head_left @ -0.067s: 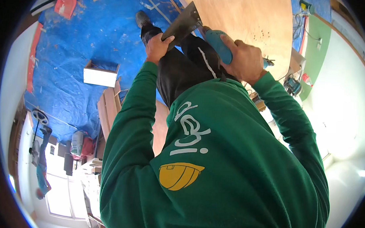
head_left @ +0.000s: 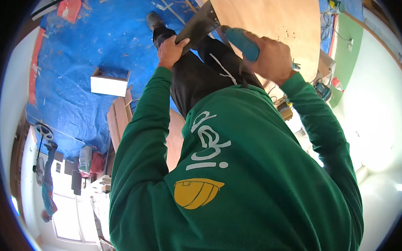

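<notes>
Two hands engaged: one on a metal square, one on a teal power tool, both at the edge of a plywood sheet.

Left hand [head_left: 170,51] has its fingers closed over the lower corner of the grey triangular metal square [head_left: 199,26], which lies against the near edge of the plywood sheet [head_left: 266,17]. Right hand [head_left: 274,57] is wrapped tight round the teal power tool [head_left: 241,43], just beside the square. Judged: the square is thin, rigid and light, with smooth faces likely to slide unless pressed flat; best held at its thick edge. The tool looks heavier, needing a full grip on its body. A blue tarp [head_left: 93,42] covers the floor, with a white box [head_left: 108,83] well apart.
</notes>
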{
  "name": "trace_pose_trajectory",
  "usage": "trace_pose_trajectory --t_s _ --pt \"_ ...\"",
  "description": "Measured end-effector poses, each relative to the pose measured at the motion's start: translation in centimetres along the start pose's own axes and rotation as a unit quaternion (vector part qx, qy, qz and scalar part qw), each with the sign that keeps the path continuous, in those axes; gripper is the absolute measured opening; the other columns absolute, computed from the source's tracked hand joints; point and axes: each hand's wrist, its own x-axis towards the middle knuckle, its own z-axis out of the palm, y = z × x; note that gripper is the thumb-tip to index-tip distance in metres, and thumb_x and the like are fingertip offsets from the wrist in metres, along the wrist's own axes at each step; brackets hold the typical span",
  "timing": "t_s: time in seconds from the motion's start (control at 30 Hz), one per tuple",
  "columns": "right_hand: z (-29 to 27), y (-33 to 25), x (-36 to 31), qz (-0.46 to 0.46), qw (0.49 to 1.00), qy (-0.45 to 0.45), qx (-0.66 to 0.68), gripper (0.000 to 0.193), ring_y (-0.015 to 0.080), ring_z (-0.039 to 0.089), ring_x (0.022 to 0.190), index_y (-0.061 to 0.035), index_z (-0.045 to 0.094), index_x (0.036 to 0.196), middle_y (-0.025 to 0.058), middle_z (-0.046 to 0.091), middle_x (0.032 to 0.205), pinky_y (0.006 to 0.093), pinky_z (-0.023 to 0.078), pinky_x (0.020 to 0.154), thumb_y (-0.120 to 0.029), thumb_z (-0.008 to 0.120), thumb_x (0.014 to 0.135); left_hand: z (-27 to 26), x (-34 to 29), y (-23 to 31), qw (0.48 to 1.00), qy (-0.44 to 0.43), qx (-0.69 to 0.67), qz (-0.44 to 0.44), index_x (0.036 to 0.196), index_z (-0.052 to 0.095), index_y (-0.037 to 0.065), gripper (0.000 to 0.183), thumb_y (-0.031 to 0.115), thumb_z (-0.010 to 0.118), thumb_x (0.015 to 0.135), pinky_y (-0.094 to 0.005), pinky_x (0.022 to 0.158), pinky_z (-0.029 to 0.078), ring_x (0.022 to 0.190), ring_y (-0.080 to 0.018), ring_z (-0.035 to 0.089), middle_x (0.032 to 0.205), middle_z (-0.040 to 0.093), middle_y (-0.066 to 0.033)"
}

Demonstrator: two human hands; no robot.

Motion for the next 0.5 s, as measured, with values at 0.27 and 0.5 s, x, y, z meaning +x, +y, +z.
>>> trace_pose_trajectory --t_s 0.27,0.5 --pt "0.7 -1.1 0.8 0.022 0.999 0.037 0.015 0.066 0.0406 0.078 0.077 -0.0189 0.071 0.141 0.0178 0.077 0.089 0.0523 0.064 0.072 -0.041 0.085 0.08 -1.4 -1.1 0.8 0.999 0.02 0.042 0.022 0.116 0.079 0.006 0.059 0.061 0.076 0.096 -0.0535 0.092 0.055 0.108 -0.0457 0.074 0.111 0.079 -0.0246" --pt "1.9 -0.3 -1.9 0.046 0.994 0.075 0.07 0.063 0.0405 0.079 0.085 -0.0189 0.073 0.139 0.0202 0.08 0.091 0.0519 0.064 0.075 -0.04 0.083 0.081 -1.0 0.3 -0.2 0.998 -0.005 0.028 0.05 0.114 0.08 0.005 0.06 0.061 0.078 0.094 -0.0535 0.093 0.055 0.109 -0.0459 0.074 0.11 0.08 -0.0236"
